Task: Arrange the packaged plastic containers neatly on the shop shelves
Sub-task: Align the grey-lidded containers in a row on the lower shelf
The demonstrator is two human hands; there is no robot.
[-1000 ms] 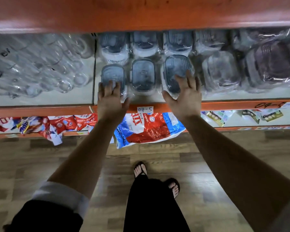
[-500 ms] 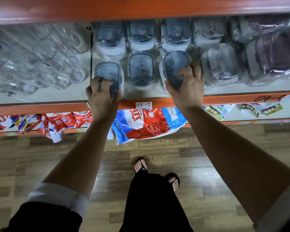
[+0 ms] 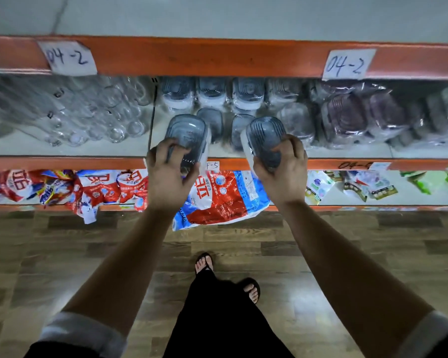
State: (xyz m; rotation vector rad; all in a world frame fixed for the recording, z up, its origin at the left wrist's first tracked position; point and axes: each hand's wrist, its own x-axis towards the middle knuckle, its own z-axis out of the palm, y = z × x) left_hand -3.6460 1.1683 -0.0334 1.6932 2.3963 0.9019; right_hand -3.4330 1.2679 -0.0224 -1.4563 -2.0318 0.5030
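hands fill the middle of the head view, and from my remote seat i see each one clamped on a package. the left hand [image 3: 170,177], just left of centre, curls its fingers over the near end of a grey-lidded plastic container in clear wrap [image 3: 188,133], held tilted over the orange front edge of the middle shelf [image 3: 62,162]. the right hand [image 3: 282,174], just right of centre, grips a second grey-lidded wrapped container [image 3: 265,135] the same way, lid turned up toward the camera. the two packages are well apart from each other.

between and behind them i make out two more grey-lidded containers [image 3: 210,120] in the front row on the shelf, and a back row of similar wrapped containers [image 3: 212,94] under the upper orange beam [image 3: 204,58]. right of these lie purple-tinted wrapped containers [image 3: 347,117]; in the left part of the frame, clear glass bottles [image 3: 88,117] lie on their sides. two paper labels reading "04-2" [image 3: 66,58] are stuck on the beam, upper left and upper right. below the hands a red, white and blue plastic bag [image 3: 217,197] hangs over the lower shelf edge. at the bottom i see wood-look floor [image 3: 62,254] and two sandalled feet [image 3: 204,262].
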